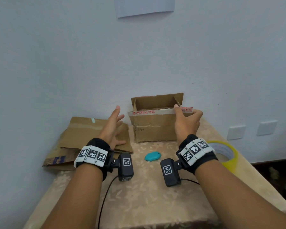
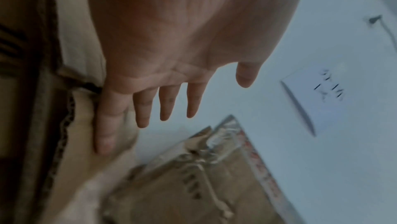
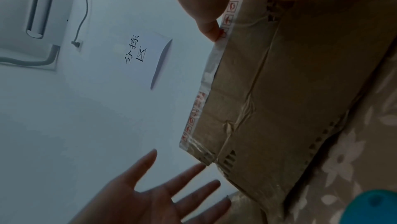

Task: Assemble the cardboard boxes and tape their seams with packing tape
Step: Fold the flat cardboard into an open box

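Note:
An open-topped cardboard box (image 1: 155, 128) stands at the back of the table against the wall, with a strip of red-printed tape along its front rim. My right hand (image 1: 186, 115) grips the rim at the front right corner, the thumb hooked over the edge and the fingers curled round the side. In the right wrist view the thumb (image 3: 207, 27) presses on the taped edge of the box (image 3: 290, 92). My left hand (image 1: 116, 123) hovers open with spread fingers just left of the box, not touching it. A roll of clear-yellow packing tape (image 1: 225, 153) lies on the table's right side.
Flattened cardboard (image 1: 82, 142) lies on the left of the table, overhanging its edge. A small teal object (image 1: 152, 156) sits on the floral tablecloth (image 1: 147, 195) between my wrists. The wall is right behind the box. Wall sockets (image 1: 236, 132) are at the right.

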Motion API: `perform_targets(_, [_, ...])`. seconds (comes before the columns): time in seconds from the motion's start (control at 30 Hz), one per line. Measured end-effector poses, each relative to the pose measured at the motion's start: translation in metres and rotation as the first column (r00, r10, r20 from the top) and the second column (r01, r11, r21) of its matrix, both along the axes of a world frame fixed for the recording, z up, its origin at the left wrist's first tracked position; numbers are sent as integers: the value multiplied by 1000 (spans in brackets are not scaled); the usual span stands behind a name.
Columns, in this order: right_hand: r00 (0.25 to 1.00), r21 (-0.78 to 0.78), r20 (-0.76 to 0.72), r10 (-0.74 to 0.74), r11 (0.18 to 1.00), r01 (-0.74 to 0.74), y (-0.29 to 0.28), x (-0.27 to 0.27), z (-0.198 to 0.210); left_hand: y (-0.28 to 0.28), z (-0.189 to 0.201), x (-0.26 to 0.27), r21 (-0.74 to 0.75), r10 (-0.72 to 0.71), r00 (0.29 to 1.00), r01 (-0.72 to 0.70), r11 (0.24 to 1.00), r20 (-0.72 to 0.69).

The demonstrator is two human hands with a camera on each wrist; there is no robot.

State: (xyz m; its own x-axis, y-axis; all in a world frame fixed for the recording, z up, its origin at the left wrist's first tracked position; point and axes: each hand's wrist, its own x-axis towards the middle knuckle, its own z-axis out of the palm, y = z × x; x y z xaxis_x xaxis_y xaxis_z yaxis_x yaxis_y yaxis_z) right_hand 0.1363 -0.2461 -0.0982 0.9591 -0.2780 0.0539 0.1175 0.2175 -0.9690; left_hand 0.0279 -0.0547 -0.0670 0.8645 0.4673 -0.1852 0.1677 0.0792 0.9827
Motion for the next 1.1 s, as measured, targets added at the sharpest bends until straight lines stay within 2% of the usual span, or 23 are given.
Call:
perform_targets(0.13, [1000, -47, 0, 14, 999, -14, -4, -3, 2, -9, 6, 9, 145, -64, 998, 66, 987, -21])
perform_targets(0.27, [998, -84, -18, 55, 995, -56, -7, -10, 8, -10, 5, 10, 169, -94, 991, 110, 979, -100])
perform_targets(0.4, [993, -83, -40, 109, 990, -111, -4, -12, 13, -6, 6, 4, 205, -43, 996, 58, 977, -76])
perform_targets(0.5, [989, -65, -43, 140, 988, -143, 0, -11, 15, 0, 9, 5, 248, 47, 999, -43, 968, -9])
perform_targets(0.57, [989, -39, -40, 142, 989, -143, 0, -10, 14, 0, 13, 5, 297, 107, 993, -119, 947, 55])
perform_targets(0.63, [989, 6, -40, 143, 990, -143, -2, -10, 15, 0, 16, 4, 369, 98, 991, -125, 921, 91])
perform_targets(0.73, [993, 61, -2, 115, 992, -114, -10, -9, 19, -5, 19, 1, 423, 4, 1000, -7, 906, 8])
perform_targets(0.87, [996, 94, 41, 82, 992, -86, -16, -8, 20, -19, 14, 1, 342, -181, 965, 238, 909, -192])
perform_targets(1.1, [994, 106, 76, 85, 990, -92, -17, -14, 21, -35, -5, 5, 341, -269, 912, 370, 864, -309])
